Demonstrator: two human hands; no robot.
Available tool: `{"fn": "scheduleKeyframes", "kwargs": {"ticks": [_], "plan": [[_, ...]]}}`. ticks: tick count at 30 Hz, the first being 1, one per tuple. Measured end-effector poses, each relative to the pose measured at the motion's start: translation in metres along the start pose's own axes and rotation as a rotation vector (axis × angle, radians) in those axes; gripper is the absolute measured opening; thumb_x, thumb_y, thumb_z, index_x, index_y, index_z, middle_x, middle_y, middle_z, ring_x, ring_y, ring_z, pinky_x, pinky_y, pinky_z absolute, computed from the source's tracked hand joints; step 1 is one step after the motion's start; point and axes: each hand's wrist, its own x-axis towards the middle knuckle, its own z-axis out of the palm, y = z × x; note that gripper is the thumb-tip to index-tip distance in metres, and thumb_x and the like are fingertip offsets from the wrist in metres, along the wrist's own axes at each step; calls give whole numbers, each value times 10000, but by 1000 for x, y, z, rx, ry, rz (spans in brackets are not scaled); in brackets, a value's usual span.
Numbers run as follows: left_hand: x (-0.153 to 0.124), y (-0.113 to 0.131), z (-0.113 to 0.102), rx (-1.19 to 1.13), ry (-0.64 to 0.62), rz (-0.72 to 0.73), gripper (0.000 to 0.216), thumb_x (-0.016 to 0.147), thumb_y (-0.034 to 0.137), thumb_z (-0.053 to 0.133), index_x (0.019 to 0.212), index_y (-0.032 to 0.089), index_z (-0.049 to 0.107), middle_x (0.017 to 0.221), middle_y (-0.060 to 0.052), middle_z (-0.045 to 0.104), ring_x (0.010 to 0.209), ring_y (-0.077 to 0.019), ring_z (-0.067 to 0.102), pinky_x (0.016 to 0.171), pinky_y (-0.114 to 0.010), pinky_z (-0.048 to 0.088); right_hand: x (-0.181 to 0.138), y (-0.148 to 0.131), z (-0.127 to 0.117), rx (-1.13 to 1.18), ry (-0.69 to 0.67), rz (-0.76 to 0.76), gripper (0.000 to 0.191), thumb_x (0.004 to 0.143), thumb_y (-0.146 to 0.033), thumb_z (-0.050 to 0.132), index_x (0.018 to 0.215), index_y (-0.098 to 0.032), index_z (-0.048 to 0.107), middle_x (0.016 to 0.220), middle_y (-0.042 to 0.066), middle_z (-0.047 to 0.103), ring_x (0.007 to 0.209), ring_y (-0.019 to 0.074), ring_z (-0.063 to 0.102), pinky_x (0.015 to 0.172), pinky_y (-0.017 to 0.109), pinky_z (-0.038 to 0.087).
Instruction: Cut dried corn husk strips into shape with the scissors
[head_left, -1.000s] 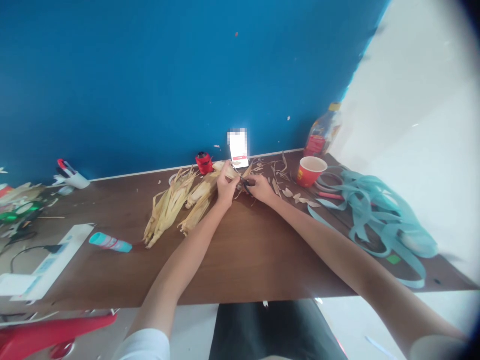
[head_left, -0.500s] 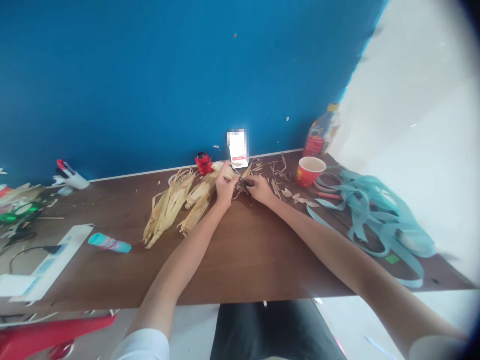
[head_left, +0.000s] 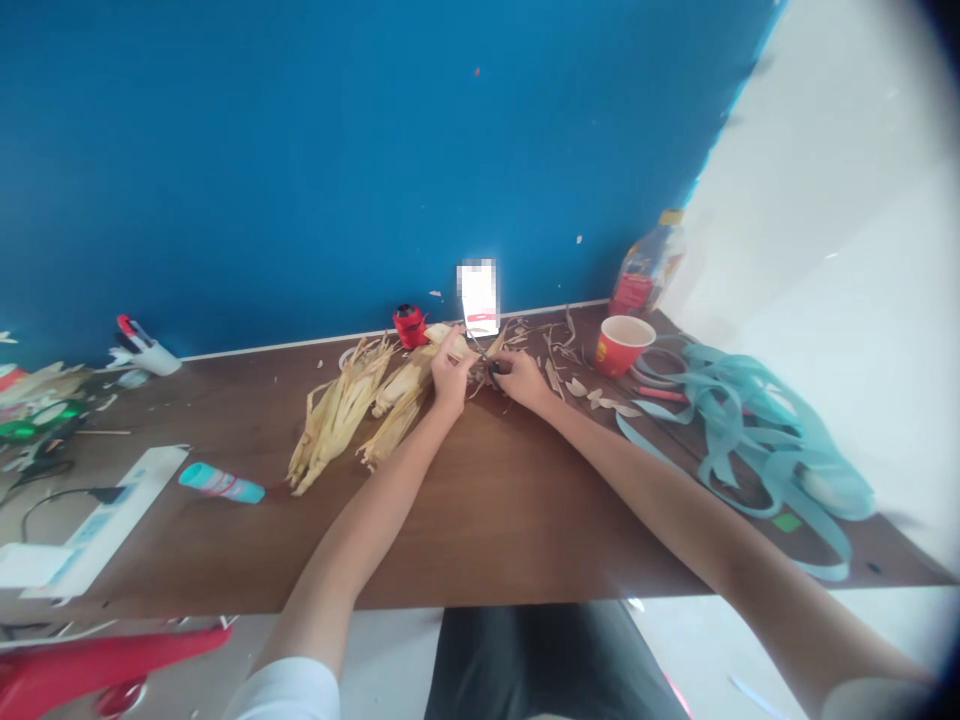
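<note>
Left hand [head_left: 450, 375] with fingers curled shut round a dried corn ear [head_left: 439, 335], right hand [head_left: 523, 380] closed on small black-handled scissors [head_left: 491, 368] just beside it, blades angled up toward the wall; some risk of nicked left fingers from blades slipping off tough husk. Ear near the far edge of the wooden table [head_left: 510, 520], long axis slanting across it, pale tip apparently up and left, frayed husk toward the scissors, with dried corn bundles [head_left: 337, 420] just left, then a red paper cup [head_left: 622, 345] and a blue wall [head_left: 300, 150] beyond
</note>
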Motion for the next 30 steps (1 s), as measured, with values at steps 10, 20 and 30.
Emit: {"fn": "scheduleKeyframes", "kwargs": {"ticks": [10, 20, 30], "plan": [[4, -4, 0, -66, 167, -4, 508, 823, 436, 688, 1244, 154, 644, 917, -82, 703, 615, -103, 594, 536, -229, 480, -1, -5, -1, 77, 40, 46, 278, 688, -217, 573, 920, -173, 721, 616, -4, 658, 512, 144, 591, 469, 223, 454], [4, -5, 0, -49, 171, 10, 432, 707, 315, 790, 1086, 151, 662, 984, -80, 718, 775, -147, 655, 728, -281, 535, 0, -3, -1, 167, 61, 56, 299, 710, -272, 584, 971, -178, 695, 656, -12, 661, 513, 132, 584, 494, 231, 474], [3, -7, 1, -25, -30, -3, 494, 732, 286, 765, 1212, 215, 674, 1165, -84, 708, 864, -184, 674, 740, -304, 559, 7, -17, -25, 178, -56, 135, 262, 663, -243, 705, 908, -159, 743, 557, -12, 609, 491, 118, 514, 433, 222, 384]]}}
